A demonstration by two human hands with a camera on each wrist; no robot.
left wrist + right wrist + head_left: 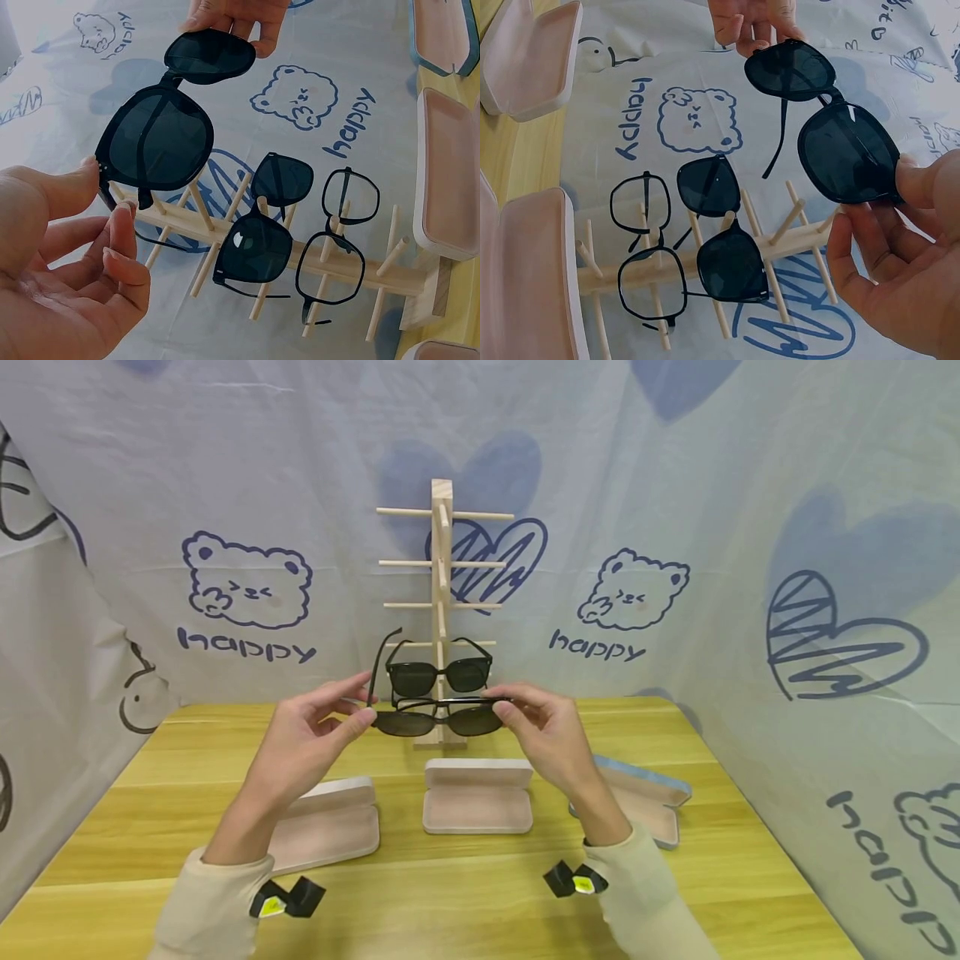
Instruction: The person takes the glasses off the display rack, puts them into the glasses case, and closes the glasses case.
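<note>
A pair of black sunglasses (476, 721) is held level between both hands, in front of a wooden display rack (442, 539). My left hand (300, 735) pinches its left end near the hinge, thumb on the frame. At the other end my right hand (551, 735) pinches the frame between thumb and fingers. The left temple arm juts out toward the rack. Behind it, a second pair of black sunglasses (413, 679) hangs on the rack pegs. Clear-lens glasses with a thin dark frame (341, 274) hang on the rack below that pair, largely covered in the head view.
Three opened glasses cases lie on the wooden table (420, 902): a white one (322, 835) at left, another white one (477, 808) in the middle, a blue one (645, 772) at right, partly behind the right wrist. A printed cloth (337, 443) hangs around the back and sides.
</note>
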